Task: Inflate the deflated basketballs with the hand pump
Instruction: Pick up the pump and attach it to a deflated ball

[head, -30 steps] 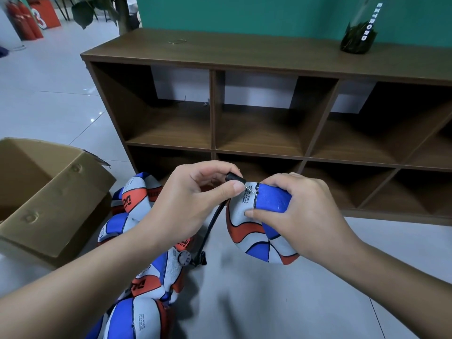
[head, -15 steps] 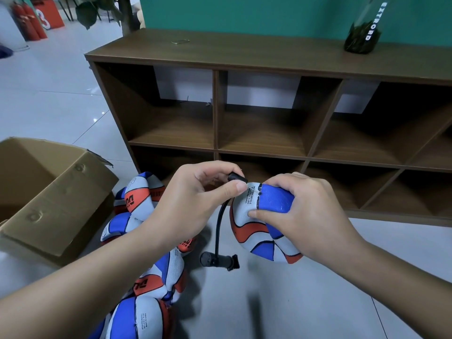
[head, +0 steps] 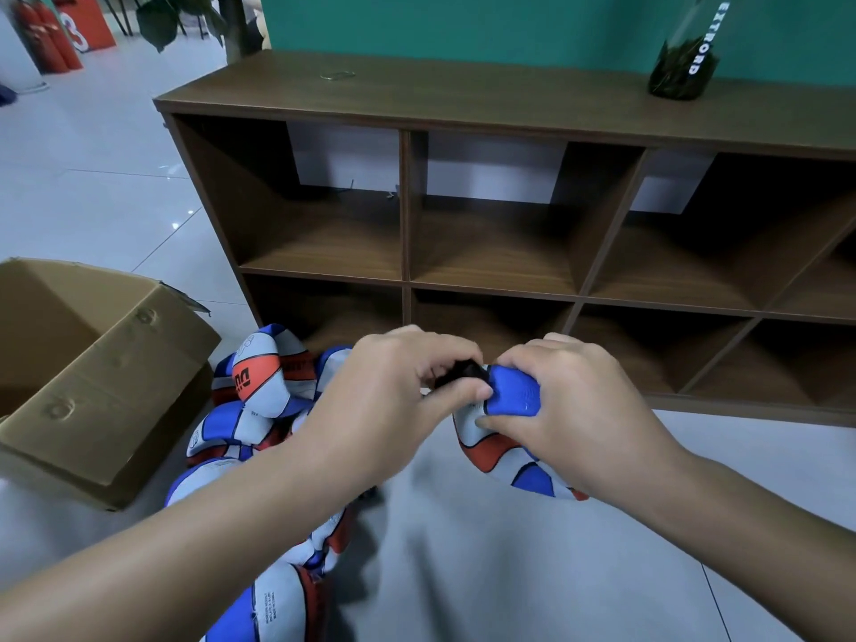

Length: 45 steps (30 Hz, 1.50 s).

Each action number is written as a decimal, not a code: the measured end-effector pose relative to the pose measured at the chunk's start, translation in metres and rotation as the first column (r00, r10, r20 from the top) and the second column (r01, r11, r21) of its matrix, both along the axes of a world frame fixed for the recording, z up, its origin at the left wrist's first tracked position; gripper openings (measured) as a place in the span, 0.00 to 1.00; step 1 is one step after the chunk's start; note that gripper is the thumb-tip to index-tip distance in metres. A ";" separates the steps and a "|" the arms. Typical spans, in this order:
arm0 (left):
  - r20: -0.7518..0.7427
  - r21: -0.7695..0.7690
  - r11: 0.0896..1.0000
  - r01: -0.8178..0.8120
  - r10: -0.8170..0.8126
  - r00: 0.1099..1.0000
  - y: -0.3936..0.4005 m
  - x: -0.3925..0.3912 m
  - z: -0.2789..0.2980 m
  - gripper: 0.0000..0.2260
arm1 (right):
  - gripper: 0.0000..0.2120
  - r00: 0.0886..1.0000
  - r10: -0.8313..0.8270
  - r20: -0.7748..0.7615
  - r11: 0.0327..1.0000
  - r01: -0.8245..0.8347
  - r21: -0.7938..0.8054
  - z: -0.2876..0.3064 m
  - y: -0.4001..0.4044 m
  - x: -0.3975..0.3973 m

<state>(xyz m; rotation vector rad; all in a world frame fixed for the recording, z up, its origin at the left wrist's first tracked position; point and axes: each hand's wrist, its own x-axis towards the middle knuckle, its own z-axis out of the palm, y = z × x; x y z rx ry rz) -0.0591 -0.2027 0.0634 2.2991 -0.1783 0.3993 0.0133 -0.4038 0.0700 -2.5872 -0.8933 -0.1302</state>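
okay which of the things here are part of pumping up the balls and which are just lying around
Part of the job: left hand pinching the black pump nozzle; right hand gripping the deflated ball; pile of flat balls.

Lying about: cardboard box; wooden shelf; glass bottle.

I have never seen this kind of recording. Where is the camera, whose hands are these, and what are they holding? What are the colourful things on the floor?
There is no machine here. A person wears one wide-angle camera on the head, and it looks forward and down at that person's own two bare hands.

The right hand grips a limp, deflated basketball, blue, white and orange. The left hand pinches a small black pump nozzle against the top of that ball; whether its needle is inside cannot be seen.

On the floor at the left lies a pile of deflated basketballs beside an open cardboard box. Behind stands a wooden shelf unit, with a dark bottle on top.
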 end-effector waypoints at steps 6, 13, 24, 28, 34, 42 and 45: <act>-0.128 -0.234 0.970 0.071 -0.103 0.986 0.011 0.003 0.002 0.05 | 0.19 0.967 0.024 -0.252 0.991 0.011 0.137 0.015 -0.011 0.004; -0.165 -0.232 0.973 -0.017 -0.022 0.986 0.014 0.009 -0.002 0.06 | 0.15 0.975 -0.002 -0.221 0.995 0.024 0.098 0.009 -0.012 0.004; -0.053 -0.115 0.993 0.022 -0.028 0.998 -0.001 0.001 -0.005 0.07 | 0.15 1.000 -0.001 0.025 0.999 0.000 0.055 0.001 -0.010 -0.003; 0.021 0.035 0.999 0.032 -0.033 0.999 -0.009 0.000 0.001 0.07 | 0.17 0.997 0.009 0.078 0.999 -0.012 0.037 0.003 -0.011 -0.004; -0.015 0.075 0.996 0.052 -0.051 0.999 -0.008 0.001 0.002 0.05 | 0.18 0.999 0.015 0.052 0.999 -0.017 0.050 0.000 -0.016 -0.001; -0.236 -0.221 0.975 0.038 -0.091 0.968 0.024 0.011 -0.028 0.17 | 0.18 0.998 0.000 -0.070 0.989 0.011 0.150 -0.007 -0.031 0.021; -0.493 0.082 0.995 0.062 -0.014 0.870 0.055 0.017 -0.066 0.28 | 0.17 0.994 0.021 -0.103 0.983 -0.002 0.183 -0.007 -0.039 0.025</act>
